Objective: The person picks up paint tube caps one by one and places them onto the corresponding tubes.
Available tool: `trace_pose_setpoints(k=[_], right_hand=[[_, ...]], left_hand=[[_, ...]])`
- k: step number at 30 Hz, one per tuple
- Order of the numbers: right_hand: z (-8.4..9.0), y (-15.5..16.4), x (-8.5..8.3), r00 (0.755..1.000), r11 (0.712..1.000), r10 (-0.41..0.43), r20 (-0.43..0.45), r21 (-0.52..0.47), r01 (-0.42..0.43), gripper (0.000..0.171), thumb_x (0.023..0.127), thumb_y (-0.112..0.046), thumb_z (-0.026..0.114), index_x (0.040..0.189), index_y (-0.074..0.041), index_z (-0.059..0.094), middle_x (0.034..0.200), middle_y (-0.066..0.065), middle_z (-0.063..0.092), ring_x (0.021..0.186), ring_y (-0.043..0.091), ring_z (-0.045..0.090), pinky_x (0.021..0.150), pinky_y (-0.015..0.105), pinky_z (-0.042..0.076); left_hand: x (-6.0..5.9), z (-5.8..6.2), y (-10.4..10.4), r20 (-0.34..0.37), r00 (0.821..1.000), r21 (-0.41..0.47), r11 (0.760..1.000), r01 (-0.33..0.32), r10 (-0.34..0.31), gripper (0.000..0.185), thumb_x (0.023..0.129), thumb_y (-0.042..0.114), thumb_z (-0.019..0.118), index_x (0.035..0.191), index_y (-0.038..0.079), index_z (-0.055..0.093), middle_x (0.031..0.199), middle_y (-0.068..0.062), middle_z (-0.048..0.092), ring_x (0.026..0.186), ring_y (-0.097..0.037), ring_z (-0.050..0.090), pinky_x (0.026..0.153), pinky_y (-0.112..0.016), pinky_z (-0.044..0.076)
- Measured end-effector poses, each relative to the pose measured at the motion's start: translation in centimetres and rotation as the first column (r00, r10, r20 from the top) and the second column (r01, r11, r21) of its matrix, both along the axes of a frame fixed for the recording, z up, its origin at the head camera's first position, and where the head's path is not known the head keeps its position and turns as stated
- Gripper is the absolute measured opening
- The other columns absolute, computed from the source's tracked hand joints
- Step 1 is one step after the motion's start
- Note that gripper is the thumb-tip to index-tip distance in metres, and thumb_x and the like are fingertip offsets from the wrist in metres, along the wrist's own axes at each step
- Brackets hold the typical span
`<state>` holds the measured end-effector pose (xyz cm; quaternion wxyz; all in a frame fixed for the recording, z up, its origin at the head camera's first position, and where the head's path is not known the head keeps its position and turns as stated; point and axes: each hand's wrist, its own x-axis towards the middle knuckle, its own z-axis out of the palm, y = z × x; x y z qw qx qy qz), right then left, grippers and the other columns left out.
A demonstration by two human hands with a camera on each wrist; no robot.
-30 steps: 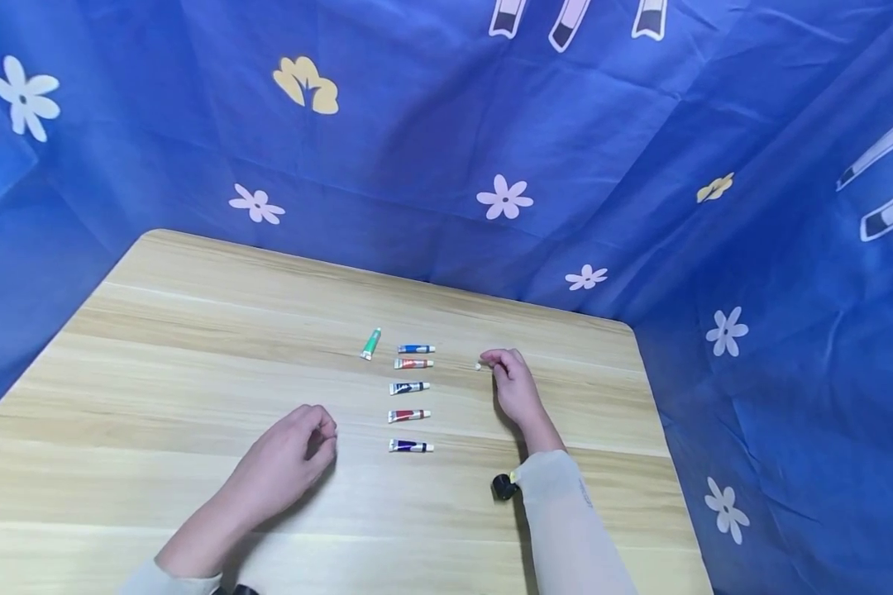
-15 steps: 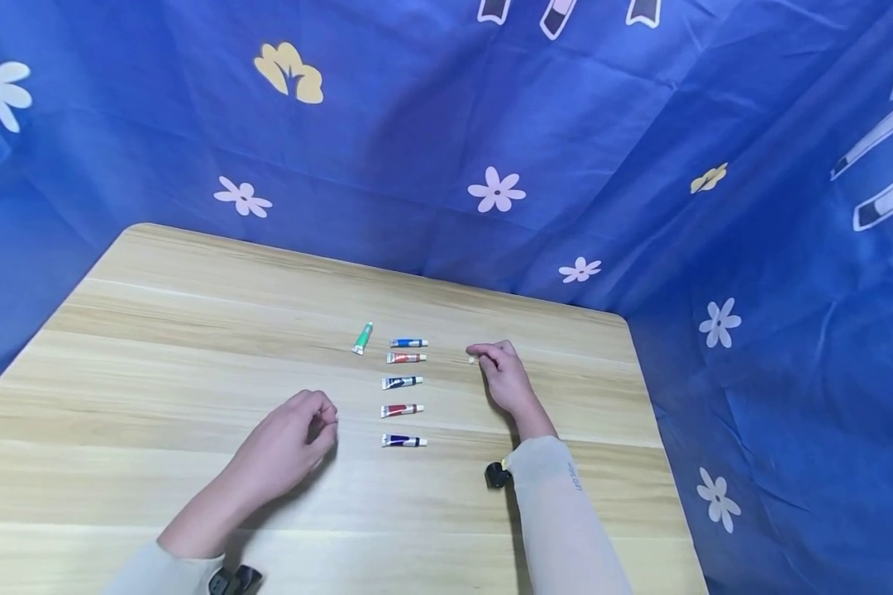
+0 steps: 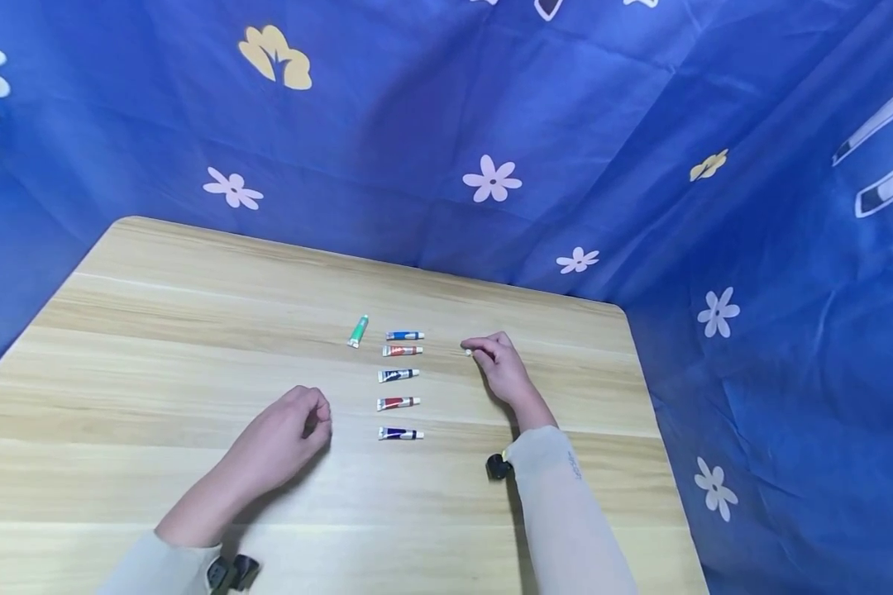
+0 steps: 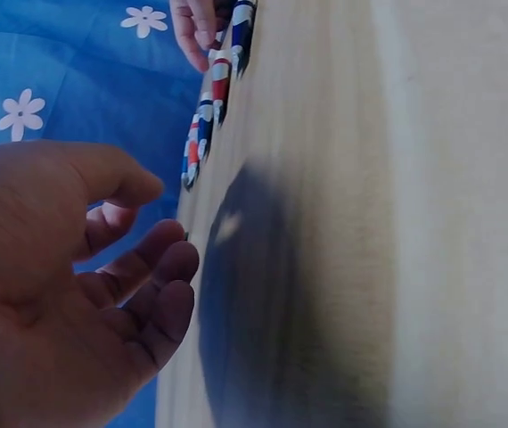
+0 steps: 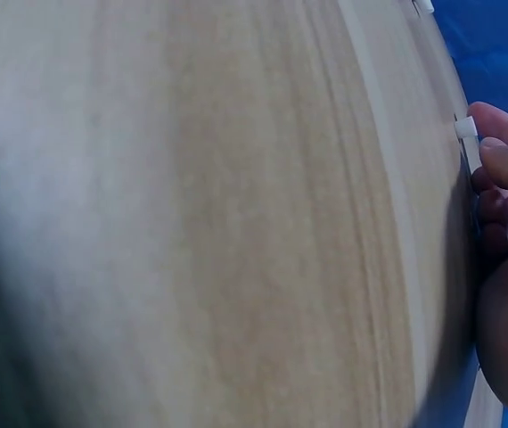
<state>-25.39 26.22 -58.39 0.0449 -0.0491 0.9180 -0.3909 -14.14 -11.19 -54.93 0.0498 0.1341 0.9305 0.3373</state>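
Note:
Five small paint tubes lie in a column at the table's middle, and a green tube lies aslant at the column's far left end. My right hand rests on the table right of the column and pinches a small white piece between thumb and forefinger; the right wrist view shows the white piece at the fingertips. My left hand rests on the wood left of the column, fingers loosely curled and holding nothing. The left wrist view shows that hand empty, with the tubes beyond it.
The light wooden table has rounded corners, and its right edge runs close to my right arm. Blue flowered cloth hangs behind and to both sides. Black wrist cameras sit on both sleeves.
Both hands and the tubes keep their places on the table. Only the head view has drifted a little, so everything sits slightly higher and further left.

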Motion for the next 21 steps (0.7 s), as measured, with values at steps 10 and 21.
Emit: trace_pose_setpoints(k=[10,21], right_hand=[[0.4,-0.2,-0.6,1.000,1.000,-0.007,0.027,0.008,0.007,0.025,0.111,-0.018,0.063,0.130,-0.022,0.078,0.124,0.008,0.058,0.108,0.021,0.058,0.098,0.036,0.049],[-0.3,-0.7,-0.2,0.999,0.997,-0.052,-0.016,0.048,0.052,0.020,0.109,-0.019,0.067,0.123,-0.019,0.081,0.120,0.008,0.060,0.105,0.020,0.060,0.093,0.033,0.050]], left_hand=[[-1.4,-0.1,0.1,0.021,0.999,0.043,0.999,-0.032,0.031,0.030,0.097,0.013,0.073,0.119,0.002,0.056,0.097,-0.008,0.059,0.082,-0.019,0.054,0.072,-0.035,0.048],[-4.7,0.4,1.0,0.059,0.997,0.040,0.998,-0.048,0.046,0.042,0.098,0.015,0.075,0.129,-0.002,0.052,0.107,-0.017,0.057,0.085,-0.024,0.056,0.071,-0.034,0.048]])
